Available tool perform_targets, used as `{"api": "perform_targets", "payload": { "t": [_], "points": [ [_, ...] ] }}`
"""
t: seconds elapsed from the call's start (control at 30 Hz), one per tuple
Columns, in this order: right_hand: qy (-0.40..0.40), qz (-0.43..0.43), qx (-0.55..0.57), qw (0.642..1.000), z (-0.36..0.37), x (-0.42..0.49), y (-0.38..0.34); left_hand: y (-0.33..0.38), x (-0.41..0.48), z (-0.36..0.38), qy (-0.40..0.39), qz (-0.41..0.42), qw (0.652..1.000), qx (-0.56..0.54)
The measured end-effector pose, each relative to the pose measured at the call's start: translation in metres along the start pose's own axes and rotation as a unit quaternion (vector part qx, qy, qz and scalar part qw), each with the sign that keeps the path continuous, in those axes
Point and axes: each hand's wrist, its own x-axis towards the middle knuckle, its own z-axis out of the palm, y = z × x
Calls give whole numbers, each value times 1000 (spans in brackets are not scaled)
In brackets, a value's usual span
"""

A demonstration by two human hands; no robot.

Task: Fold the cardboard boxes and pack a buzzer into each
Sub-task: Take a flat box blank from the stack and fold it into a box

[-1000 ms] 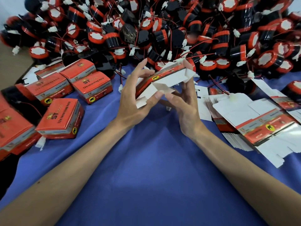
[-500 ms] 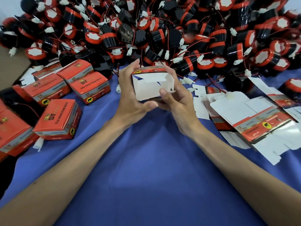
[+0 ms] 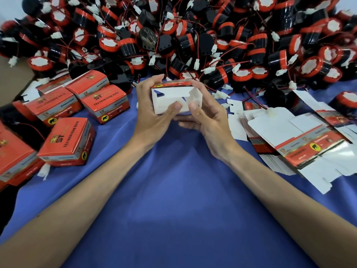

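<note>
Cardboard box lies crosswise, opening toward the person, gripped by left hand and right hand; buzzers just beyond.

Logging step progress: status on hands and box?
Gripping the box: left hand, right hand, thumbs on its flaps. Flaps unclosed, no buzzer visible inside. Behind it, buzzer pile; nothing blocking.

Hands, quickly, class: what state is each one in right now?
Left hand: holding the box, thumb on its white flap.
Right hand: holding the same box, thumb on the flap too.
</note>
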Motion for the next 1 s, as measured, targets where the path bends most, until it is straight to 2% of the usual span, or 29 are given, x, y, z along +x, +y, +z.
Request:
{"api": "perform_targets", "payload": {
  "t": [0.23,0.37,0.5,0.67,0.8,1.0],
  "points": [
    [101,-36,-17,994,-1,0,2,2,0,0,-96,47,990,87],
    [112,-28,-34,993,-4,2,5,-1,0,0,-79,46,991,95],
    [86,-33,-57,994,-3,2,6,0,0,0,-30,15,998,51],
    [86,-30,-89,992,-1,1,6,-1,-1,-1,-2,34,997,64],
    [117,-36,-96,988,-2,1,6,0,-1,-1,-9,38,997,65],
    [211,-30,-106,971,-6,4,7,2,-2,0,-83,97,985,113]
  ]
}}
